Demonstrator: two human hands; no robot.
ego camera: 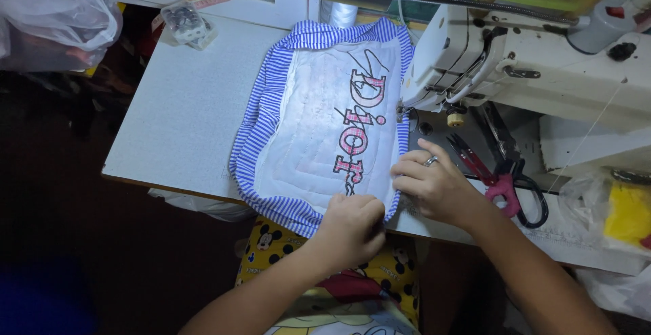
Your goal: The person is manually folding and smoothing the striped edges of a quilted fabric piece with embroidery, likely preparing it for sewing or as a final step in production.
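Pinching the striped-edged white cloth [319,125], both hands [352,226] rest closed on a pale speckled sewing table [183,111] in dim room

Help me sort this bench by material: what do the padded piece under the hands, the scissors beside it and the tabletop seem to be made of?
Padded piece: seemingly woven cloth, matte, white quilted middle with a gathered blue-striped ruffle; both hands, left hand and right hand, press its near edge. Scissors: dark metal blades, probably plastic handles. Tabletop: likely speckled laminate, smooth.

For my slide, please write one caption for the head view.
Both hands, left and right, pinch the striped-edged white cloth beside the sewing machine.
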